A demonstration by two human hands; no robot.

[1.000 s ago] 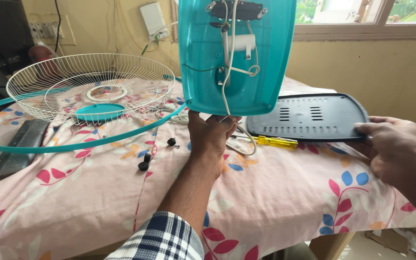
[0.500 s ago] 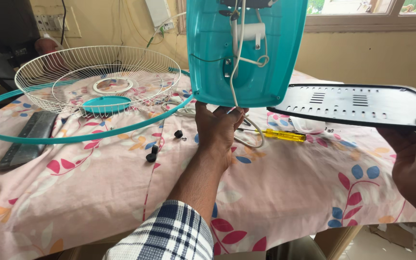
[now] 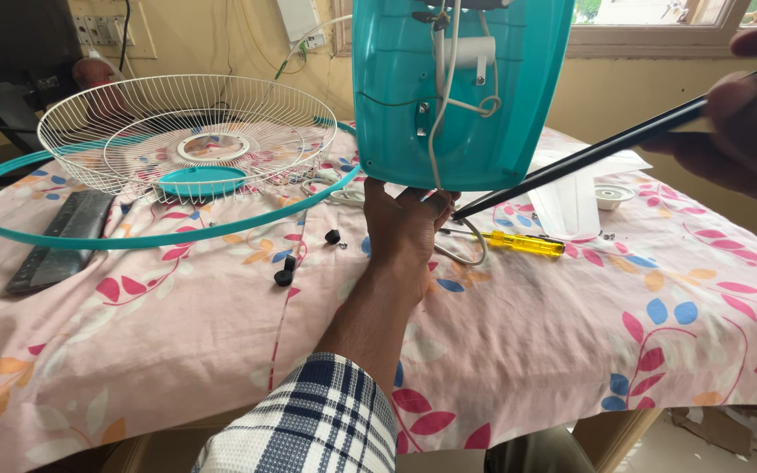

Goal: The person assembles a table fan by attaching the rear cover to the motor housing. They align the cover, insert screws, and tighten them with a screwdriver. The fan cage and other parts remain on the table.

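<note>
While my left hand (image 3: 405,223) grips the lower edge of the upright teal fan base (image 3: 457,92), my right hand (image 3: 746,114) pinches the black base cover (image 3: 589,158) edge-on, slanting down-left toward that base. Cover's far end and base's top are cut off.

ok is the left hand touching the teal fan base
Touching. The head view shows the left hand gripping the lower edge of the upright teal fan base, fingers pressed against its rim.
</note>
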